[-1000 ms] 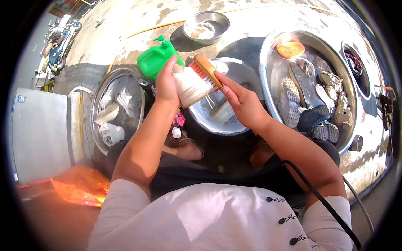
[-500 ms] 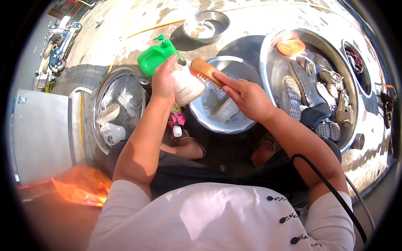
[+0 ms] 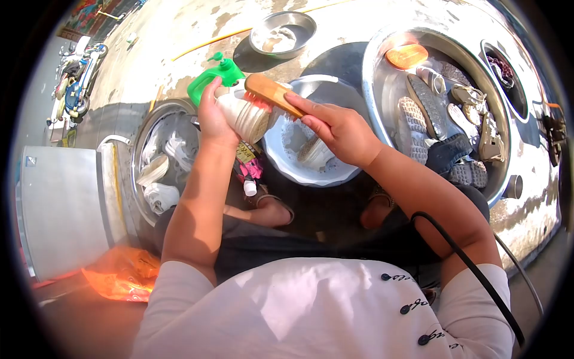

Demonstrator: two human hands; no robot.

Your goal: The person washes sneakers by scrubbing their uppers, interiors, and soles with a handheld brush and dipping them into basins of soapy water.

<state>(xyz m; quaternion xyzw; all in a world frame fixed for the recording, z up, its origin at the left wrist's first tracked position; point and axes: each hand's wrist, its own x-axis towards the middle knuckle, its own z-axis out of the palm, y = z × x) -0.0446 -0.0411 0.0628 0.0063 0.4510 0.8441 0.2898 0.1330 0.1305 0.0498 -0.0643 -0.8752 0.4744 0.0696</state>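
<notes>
My left hand (image 3: 216,122) grips a white shoe (image 3: 244,119), holding it up over the near left side of a white basin. In my right hand (image 3: 347,134) is a wooden scrub brush (image 3: 270,91), its reddish bristles against the shoe's side. The white basin (image 3: 308,178) holds sudsy water, with another pale shoe (image 3: 315,152) partly under it. Just behind my left hand stands a green pump bottle (image 3: 224,69). Below that hand is a pink and yellow packet (image 3: 248,164) with a white cap.
At right, a large metal tub (image 3: 372,66) holds several shoes. A smaller metal tub (image 3: 136,140) with white shoes sits at left. Beyond the basin is a metal bowl (image 3: 254,40). A grey box (image 3: 63,203) and an orange bag (image 3: 122,275) lie at far left.
Both hands have shifted left in view with the shoe and brush. The shoe is now tilted differently, and more of its side shows below the brush.
</notes>
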